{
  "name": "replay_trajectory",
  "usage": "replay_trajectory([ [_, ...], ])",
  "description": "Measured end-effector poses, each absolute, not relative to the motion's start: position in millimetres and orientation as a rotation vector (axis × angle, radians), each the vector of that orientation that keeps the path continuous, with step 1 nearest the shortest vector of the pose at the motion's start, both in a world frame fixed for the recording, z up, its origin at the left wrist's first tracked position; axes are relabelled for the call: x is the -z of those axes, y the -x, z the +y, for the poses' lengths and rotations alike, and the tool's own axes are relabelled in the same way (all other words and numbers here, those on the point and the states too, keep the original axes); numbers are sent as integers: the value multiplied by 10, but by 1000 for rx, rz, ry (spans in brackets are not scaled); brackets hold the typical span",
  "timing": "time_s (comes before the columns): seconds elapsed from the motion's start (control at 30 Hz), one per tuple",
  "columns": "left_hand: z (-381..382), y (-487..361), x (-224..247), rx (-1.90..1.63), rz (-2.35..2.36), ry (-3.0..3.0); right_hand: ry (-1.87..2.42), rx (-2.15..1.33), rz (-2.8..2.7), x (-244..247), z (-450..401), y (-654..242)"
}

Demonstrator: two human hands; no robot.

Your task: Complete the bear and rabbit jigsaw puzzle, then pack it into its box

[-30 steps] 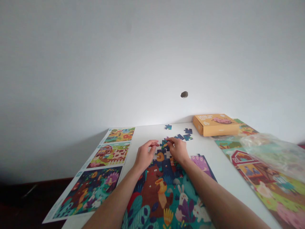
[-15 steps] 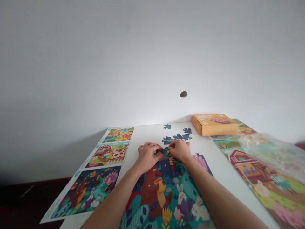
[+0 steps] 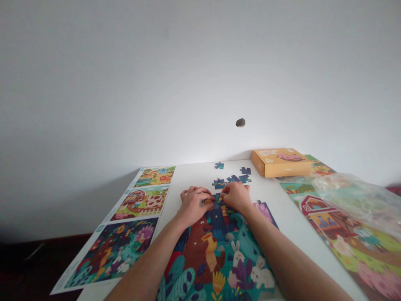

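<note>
- Two hands sit close together on my feed, the left hand (image 3: 193, 205) and the right hand (image 3: 236, 197), with almost no gap between them. Both are half closed, fingers curled downward.
- The left fingertips (image 3: 208, 202) and right fingertips (image 3: 223, 195) rest on dark blue pieces at the far edge of a part-built jigsaw puzzle (image 3: 219, 255). I cannot tell whether either hand is pinching a piece.
- Both forearms come in from the bottom of my view, at about 7 and 5 o'clock, and angle inward to the hands. Both wrists are low, just above the puzzle.
- The jigsaw puzzle lies flat on a white table (image 3: 300, 217), below the hands at 6 o'clock. Its long axis runs roughly 12 to 6 o'clock, with its bear and rabbits upright to me.
- Five loose puzzle pieces (image 3: 233, 179) are scattered at 12 o'clock from the hands, apart from the puzzle.
- An orange cardboard puzzle box (image 3: 281, 163) sits at 1 o'clock.
- Three printed picture cards (image 3: 140, 202) lie in a column at 9 to 10 o'clock.
- A printed farm picture sheet (image 3: 332, 234) lies at 3 to 4 o'clock, partly under a clear plastic bag (image 3: 347, 194).
</note>
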State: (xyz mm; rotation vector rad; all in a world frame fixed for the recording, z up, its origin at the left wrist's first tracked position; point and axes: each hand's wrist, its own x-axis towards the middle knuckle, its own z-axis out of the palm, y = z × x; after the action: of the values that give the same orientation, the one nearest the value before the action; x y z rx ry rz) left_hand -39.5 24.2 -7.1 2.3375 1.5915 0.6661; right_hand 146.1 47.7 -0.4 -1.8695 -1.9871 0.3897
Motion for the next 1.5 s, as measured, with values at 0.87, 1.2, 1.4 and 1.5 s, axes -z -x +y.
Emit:
replay_trajectory([
  [0.87, 240, 387, 73, -704, 1593, -2305, 1800, -411, -2076, 36, 447, -1473],
  [1.2, 250, 394, 86, -679, 1606, -2328, 1812, -413, -2093, 55, 475, -1467],
  [1.4, 224, 381, 77, -713, 1576, -2354, 1647, -439, -2038, 78, 491, -1464],
  [1.5, 226, 365, 84, -748, 1574, -2346, 1480, -487, -1971, 76, 505, -1451],
])
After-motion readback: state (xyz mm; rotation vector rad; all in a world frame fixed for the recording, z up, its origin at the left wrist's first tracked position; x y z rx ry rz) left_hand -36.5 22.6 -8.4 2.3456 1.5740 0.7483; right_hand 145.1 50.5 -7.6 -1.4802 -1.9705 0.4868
